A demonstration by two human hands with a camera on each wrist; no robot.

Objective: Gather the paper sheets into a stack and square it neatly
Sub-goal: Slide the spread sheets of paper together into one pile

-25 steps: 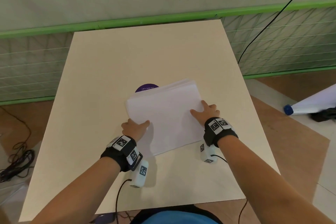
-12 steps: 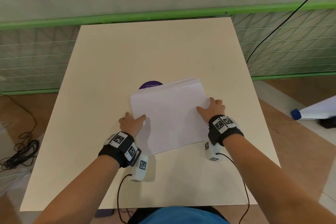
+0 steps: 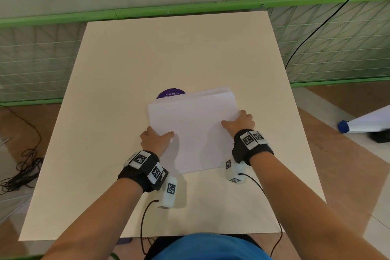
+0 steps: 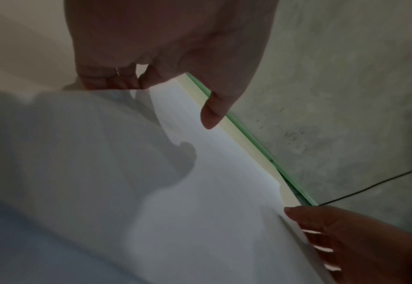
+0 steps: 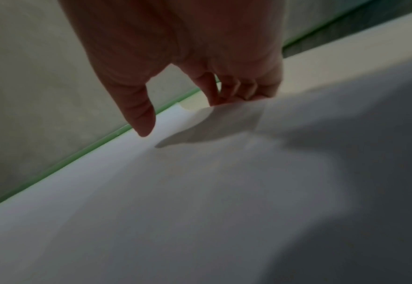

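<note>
A stack of white paper sheets (image 3: 194, 131) lies a little askew in the middle of the beige table (image 3: 168, 53), its far sheets slightly fanned. My left hand (image 3: 157, 140) holds its left edge, thumb over the top sheet. In the left wrist view the fingertips (image 4: 112, 82) disappear behind the paper (image 4: 151, 192). My right hand (image 3: 239, 121) holds the right edge the same way. Its fingers (image 5: 236, 92) curl at the paper's (image 5: 200, 192) border while the thumb stays just above the sheet.
A purple round sticker (image 3: 171, 93) peeks out from under the stack's far edge. A green-framed mesh fence (image 3: 337, 42) runs behind and beside the table. Coiled cables (image 3: 21, 171) lie on the floor at left, a white roll with a blue cap (image 3: 367, 122) at right.
Both hands keep their hold on the stack's sides. The stack has turned slightly straighter, and the view has shifted a little.
</note>
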